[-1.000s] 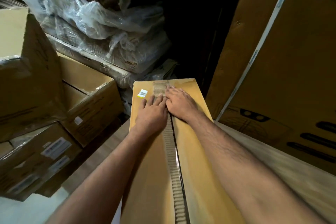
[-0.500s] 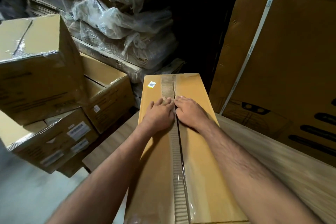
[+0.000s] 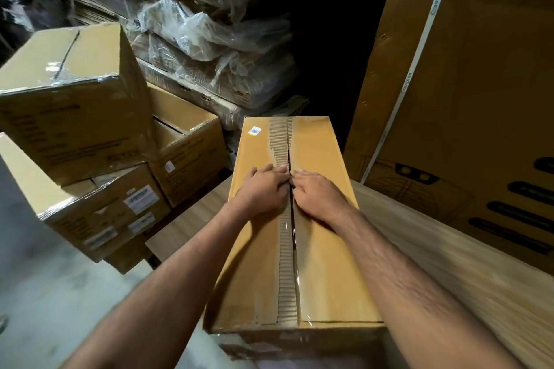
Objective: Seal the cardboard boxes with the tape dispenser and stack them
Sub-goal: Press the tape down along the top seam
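- Your hands slid back along the seam toward you since a second earlier.
- Your left hand [image 3: 263, 189] and right hand [image 3: 319, 193] lay flat, holding nothing, on the long box [image 3: 323, 249] upon the table [image 3: 449, 263].
- Stacked boxes [image 3: 75, 117] crowded the left; a big carton [image 3: 467, 105] stood right.

Long cardboard box [image 3: 323, 263]: tan, flaps closed, lengthwise on wooden tabletop [image 3: 467, 266]. Torn corrugated strip along centre seam [image 3: 284, 249], glossy clear tape over its near part. Small yellow-edged sticker [image 3: 254, 130] at far left corner.
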### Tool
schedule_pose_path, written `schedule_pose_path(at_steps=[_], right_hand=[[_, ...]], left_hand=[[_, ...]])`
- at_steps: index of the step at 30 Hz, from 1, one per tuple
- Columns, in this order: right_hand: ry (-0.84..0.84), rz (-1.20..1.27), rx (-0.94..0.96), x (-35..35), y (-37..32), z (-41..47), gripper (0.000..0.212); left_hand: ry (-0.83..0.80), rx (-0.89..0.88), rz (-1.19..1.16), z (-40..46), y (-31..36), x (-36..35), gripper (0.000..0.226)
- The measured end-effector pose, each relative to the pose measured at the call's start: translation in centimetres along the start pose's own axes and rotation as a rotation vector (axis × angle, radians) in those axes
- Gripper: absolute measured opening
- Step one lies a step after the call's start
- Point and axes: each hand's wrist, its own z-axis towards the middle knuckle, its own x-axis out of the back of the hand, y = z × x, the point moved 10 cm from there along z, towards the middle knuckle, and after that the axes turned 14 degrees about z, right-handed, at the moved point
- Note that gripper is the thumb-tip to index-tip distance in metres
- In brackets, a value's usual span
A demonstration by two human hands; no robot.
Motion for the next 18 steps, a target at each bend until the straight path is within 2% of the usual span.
schedule_pose_path(at_steps=[7, 11, 15, 18], right_hand=[[-0.014, 0.105, 0.034, 0.4, -0.8, -3.2, 0.048], [-0.048, 0.024, 0.047, -1.0, -1.0, -6.7, 0.061], [-0.024, -0.017, 0.049, -0.9, -1.2, -6.2, 0.052], [-0.034, -0.006, 0.063, -0.8, -1.7, -6.6, 0.053]], left_hand=[[-0.007, 0.021, 0.08, -2.2, 0.8, -0.8, 0.055], [0.034, -0.009, 0.016, -3.0, 1.7, 0.3, 0.048], [0.025, -0.045, 0.045, -5.5, 3.6, 0.5, 0.048], [0.051, 0.023, 0.035, -6.7, 3.3, -0.3, 0.053]])
